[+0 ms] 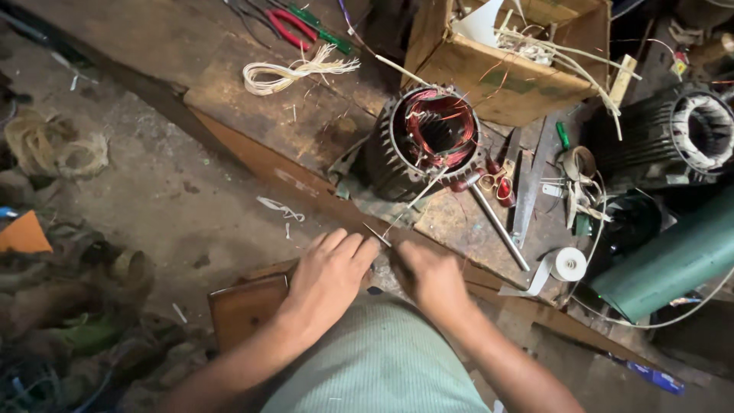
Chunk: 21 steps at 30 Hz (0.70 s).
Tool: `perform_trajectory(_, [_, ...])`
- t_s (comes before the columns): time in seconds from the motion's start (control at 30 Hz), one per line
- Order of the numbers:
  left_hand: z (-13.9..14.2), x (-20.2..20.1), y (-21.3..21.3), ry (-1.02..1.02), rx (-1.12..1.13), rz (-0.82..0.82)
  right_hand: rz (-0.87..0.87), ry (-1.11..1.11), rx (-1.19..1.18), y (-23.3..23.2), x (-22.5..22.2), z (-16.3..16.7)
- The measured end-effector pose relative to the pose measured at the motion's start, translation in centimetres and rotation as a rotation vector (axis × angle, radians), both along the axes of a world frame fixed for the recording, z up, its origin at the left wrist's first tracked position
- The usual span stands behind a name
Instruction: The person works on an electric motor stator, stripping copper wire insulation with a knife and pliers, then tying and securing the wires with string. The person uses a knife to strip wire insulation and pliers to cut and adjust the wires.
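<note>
Thin strip (377, 234) at bench edge, just in front of stator (428, 141) with copper windings. Left hand (329, 275) pinching near end of strip between fingertips; right hand (432, 275) blurred, fingers curled beside it, grip not discernible. Judgement: best kept pinched close to the tip, both hands braced on wooden bench (306, 115), strip held straight. Steel rod (497, 226) and tape roll (569, 264) lying just right, apart from hands.

The stator (428, 141) has copper-red windings, the pliers (290, 27) red handles, the tape roll (568, 264) is white, the pipe (673, 264) green.
</note>
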<state>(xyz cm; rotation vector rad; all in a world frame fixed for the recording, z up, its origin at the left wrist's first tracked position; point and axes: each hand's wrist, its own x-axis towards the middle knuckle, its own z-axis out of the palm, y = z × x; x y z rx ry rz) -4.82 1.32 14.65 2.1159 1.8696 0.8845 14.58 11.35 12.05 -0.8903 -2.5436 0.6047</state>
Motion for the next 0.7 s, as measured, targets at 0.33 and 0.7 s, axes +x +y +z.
perform_trajectory(0.33, [-0.2,3.1,1.6,-0.360,-0.672,0.173,0.022,0.000,-0.127,1.3,2.1,-0.2])
perform_trajectory(0.7, [0.5,2.5,-1.2,-0.085,-0.029,0.277,-0.128,-0.100,0.181,1.6,0.3,0.6])
